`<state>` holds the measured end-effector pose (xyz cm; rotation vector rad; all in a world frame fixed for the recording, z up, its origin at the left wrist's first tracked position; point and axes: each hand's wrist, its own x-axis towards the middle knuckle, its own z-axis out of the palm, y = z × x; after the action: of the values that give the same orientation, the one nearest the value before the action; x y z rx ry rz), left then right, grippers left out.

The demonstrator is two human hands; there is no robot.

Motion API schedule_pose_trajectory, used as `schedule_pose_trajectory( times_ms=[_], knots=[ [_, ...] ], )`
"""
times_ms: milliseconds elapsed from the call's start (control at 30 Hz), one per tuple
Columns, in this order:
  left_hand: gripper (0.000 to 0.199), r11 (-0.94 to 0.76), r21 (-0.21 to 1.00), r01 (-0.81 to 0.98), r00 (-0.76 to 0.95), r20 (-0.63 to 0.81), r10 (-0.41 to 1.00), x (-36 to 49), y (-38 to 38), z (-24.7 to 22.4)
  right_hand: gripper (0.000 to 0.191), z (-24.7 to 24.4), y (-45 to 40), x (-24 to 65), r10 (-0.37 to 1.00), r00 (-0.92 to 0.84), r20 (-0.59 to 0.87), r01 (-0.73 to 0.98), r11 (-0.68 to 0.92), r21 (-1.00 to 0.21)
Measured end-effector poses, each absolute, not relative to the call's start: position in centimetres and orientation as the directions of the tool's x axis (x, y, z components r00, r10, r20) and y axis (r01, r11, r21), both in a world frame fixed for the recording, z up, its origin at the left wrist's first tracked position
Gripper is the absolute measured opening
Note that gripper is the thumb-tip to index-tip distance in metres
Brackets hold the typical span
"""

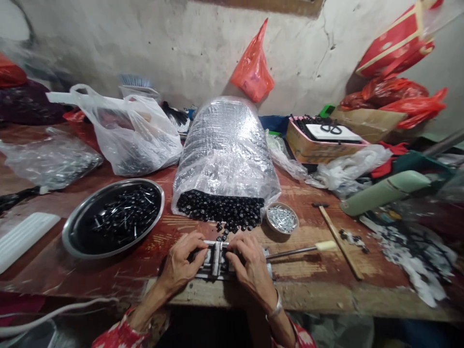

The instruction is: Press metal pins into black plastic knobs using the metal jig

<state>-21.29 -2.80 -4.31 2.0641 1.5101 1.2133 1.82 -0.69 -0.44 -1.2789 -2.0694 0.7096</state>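
A small metal jig (216, 261) lies at the table's front edge, with a long rod ending in a pale yellow handle (325, 245) at its right. My left hand (184, 258) rests at the jig's left side, thumb and forefinger drawn together at its frame. On the other side my right hand (250, 261) curls its fingers over the jig. Whatever small part either hand pinches is hidden or too small to name. Just behind the jig, loose black round caps (232, 226) spill from a big clear plastic bag (226, 145). A small bowl of metal screws or nails (282, 219) stands nearby.
To the left sits a steel basin (67, 237) holding black caps with metal shanks. A hammer (340, 241) and a green flask (386, 193) lie to the right, near black and white scraps (409, 261). A white plastic bag (134, 135) stands behind the basin.
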Motion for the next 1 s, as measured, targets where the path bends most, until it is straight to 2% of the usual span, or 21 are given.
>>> schedule_pose_trajectory(
  times_ms=[100,167,267,333,433,533,700,1000],
  knots=[
    [0.011,-0.409,0.658,0.632,0.088,0.463,0.882,-21.5,-2.8,-4.7,0.014,0.2,-0.4,3.1,0.903,-0.368,0.223,0.491,0.392,-0.778],
    [0.011,-0.418,0.651,0.633,0.088,0.476,0.875,-21.5,-2.8,-4.8,0.018,0.5,0.4,4.8,0.917,-0.315,0.247,0.475,0.377,-0.795],
    [0.011,-0.429,0.637,0.641,0.096,0.488,0.867,-21.6,-2.7,-5.1,0.020,0.4,3.0,8.4,0.934,-0.157,0.321,0.650,0.343,-0.678],
    [0.012,-0.434,0.623,0.650,0.101,0.496,0.863,-21.6,-2.7,-5.2,0.021,-0.1,5.4,10.9,0.916,-0.116,0.384,0.837,0.298,-0.458],
    [0.012,-0.439,0.611,0.659,0.103,0.505,0.857,-21.6,-2.7,-5.4,0.020,-1.0,9.1,13.4,0.917,-0.095,0.387,0.906,0.240,-0.347],
    [0.011,-0.439,0.608,0.662,0.102,0.507,0.856,-21.5,-2.7,-5.3,0.014,-1.7,11.7,14.0,0.926,-0.131,0.354,0.929,0.239,-0.281],
    [0.011,-0.440,0.603,0.665,0.104,0.509,0.854,-21.5,-2.8,-5.3,0.014,-2.1,12.3,13.8,0.926,-0.159,0.342,0.946,0.242,-0.216],
    [0.011,-0.436,0.624,0.648,0.113,0.487,0.866,-21.7,-2.8,-5.8,0.018,-2.0,10.2,15.0,0.924,-0.099,0.369,0.956,0.190,-0.221]
  ],
)
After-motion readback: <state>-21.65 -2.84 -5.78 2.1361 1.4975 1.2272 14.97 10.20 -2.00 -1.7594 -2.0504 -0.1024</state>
